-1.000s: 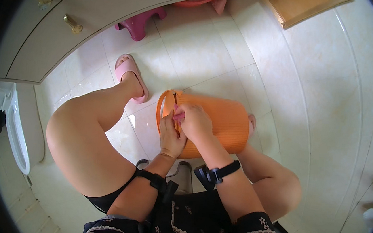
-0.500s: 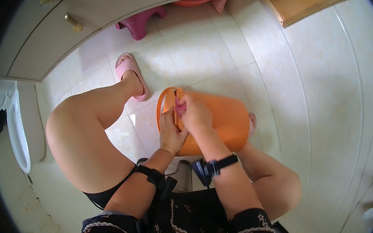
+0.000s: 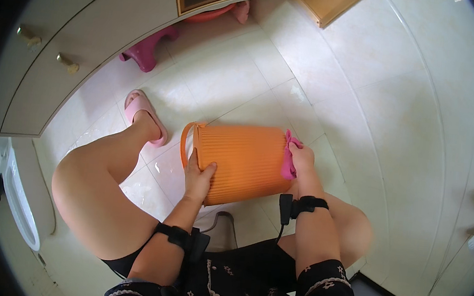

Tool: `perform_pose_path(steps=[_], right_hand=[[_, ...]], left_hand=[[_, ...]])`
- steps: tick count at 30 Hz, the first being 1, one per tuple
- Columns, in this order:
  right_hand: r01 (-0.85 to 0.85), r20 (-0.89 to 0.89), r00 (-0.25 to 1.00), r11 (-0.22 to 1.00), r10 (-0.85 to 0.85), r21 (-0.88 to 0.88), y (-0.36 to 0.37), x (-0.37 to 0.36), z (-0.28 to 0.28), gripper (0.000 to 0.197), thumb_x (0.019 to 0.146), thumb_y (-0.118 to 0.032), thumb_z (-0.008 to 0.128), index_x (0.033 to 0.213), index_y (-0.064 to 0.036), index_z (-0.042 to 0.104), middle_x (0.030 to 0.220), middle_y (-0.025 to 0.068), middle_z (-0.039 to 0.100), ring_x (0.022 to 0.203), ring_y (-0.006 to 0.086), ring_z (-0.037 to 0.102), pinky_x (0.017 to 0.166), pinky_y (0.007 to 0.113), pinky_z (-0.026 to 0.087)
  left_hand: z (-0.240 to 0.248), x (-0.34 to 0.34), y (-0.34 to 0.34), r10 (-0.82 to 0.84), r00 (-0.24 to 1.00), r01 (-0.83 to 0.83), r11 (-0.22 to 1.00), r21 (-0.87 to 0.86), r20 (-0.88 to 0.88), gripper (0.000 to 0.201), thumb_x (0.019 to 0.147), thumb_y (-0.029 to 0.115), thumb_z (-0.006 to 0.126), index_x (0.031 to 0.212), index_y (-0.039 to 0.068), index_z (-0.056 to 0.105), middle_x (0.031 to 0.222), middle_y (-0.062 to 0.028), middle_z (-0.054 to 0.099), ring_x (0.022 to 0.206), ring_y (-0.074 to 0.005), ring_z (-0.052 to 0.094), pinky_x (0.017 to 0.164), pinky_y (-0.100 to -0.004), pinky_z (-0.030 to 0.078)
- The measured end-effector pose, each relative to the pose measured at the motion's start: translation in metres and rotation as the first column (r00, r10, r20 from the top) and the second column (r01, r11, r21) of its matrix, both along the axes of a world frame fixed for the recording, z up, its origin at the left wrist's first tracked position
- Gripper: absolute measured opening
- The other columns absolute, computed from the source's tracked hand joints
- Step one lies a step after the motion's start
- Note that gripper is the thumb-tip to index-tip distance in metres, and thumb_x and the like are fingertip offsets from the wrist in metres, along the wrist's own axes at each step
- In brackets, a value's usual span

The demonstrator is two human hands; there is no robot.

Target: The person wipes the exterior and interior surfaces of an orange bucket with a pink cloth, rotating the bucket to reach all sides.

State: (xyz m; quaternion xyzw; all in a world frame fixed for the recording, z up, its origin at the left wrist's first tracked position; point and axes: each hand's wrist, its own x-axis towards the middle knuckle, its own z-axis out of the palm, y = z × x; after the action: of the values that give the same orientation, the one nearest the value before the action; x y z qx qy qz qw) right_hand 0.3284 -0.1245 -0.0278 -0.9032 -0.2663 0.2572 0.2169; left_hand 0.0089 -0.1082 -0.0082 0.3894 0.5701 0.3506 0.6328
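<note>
An orange ribbed bucket (image 3: 241, 160) lies on its side between my legs, its rim end to the left and its base to the right. My left hand (image 3: 197, 175) grips the rim end, thumb on the ribbed outside and the other fingers partly hidden round the edge. At the base end, a pink cloth (image 3: 289, 160) is bunched in my right hand (image 3: 303, 157) and pressed against the bucket. A curved orange band, maybe the handle (image 3: 184, 143), stands out past the rim.
A pink slipper (image 3: 147, 117) is on my left foot. Beyond lie a cabinet (image 3: 88, 36) with knobs, a magenta stool (image 3: 143, 50) and an open wooden door (image 3: 325, 2). A white basin-like fixture (image 3: 20, 201) is at left. The tiled floor (image 3: 227, 73) has wet patches.
My right hand has moved with the cloth from the bucket's rim to its base end. The left hand has shifted its hold at the rim. The bucket has turned slightly, and the view has shifted.
</note>
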Motion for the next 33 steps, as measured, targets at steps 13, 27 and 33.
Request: perform_pose_path(steps=[13, 27, 33], right_hand=[[-0.008, -0.120, 0.992, 0.956, 0.045, 0.295, 0.008, -0.034, 0.016, 0.033, 0.083, -0.036, 0.066, 0.099, -0.0074, 0.069, 0.087, 0.0144, 0.068, 0.092, 0.0303, 0.061, 0.080, 0.037, 0.046], [-0.532, 0.345, 0.840, 0.762, 0.420, 0.368, 0.035, -0.178, 0.067, 0.014, 0.079, -0.007, 0.060, 0.092, -0.0126, 0.059, 0.092, 0.0053, 0.058, 0.086, 0.0290, 0.058, 0.071, 0.042, 0.048], [-0.520, 0.308, 0.847, 0.794, 0.433, 0.313, 0.049, -0.151, 0.068, 0.005, 0.082, -0.013, 0.061, 0.087, -0.0116, 0.062, 0.089, 0.0077, 0.061, 0.086, 0.0296, 0.060, 0.070, 0.043, 0.048]], left_hand=[[0.020, -0.016, 0.020, 0.109, 0.989, -0.107, 0.994, -0.026, 0.101, 0.059, 0.086, 0.004, 0.057, 0.139, 0.003, 0.031, 0.126, -0.0144, 0.051, 0.115, -0.0226, 0.050, 0.098, -0.0309, 0.041], [0.018, -0.011, 0.051, -0.170, 0.947, 0.216, 0.965, 0.147, -0.274, 0.071, 0.092, -0.002, 0.048, 0.152, 0.016, 0.015, 0.136, -0.0136, 0.049, 0.120, -0.0236, 0.052, 0.100, -0.0314, 0.040], [0.035, -0.006, 0.060, -0.202, 0.967, 0.193, 0.979, -0.066, -0.157, 0.072, 0.093, 0.000, 0.048, 0.152, 0.018, 0.011, 0.132, -0.0157, 0.052, 0.115, -0.0250, 0.055, 0.094, -0.0328, 0.045]])
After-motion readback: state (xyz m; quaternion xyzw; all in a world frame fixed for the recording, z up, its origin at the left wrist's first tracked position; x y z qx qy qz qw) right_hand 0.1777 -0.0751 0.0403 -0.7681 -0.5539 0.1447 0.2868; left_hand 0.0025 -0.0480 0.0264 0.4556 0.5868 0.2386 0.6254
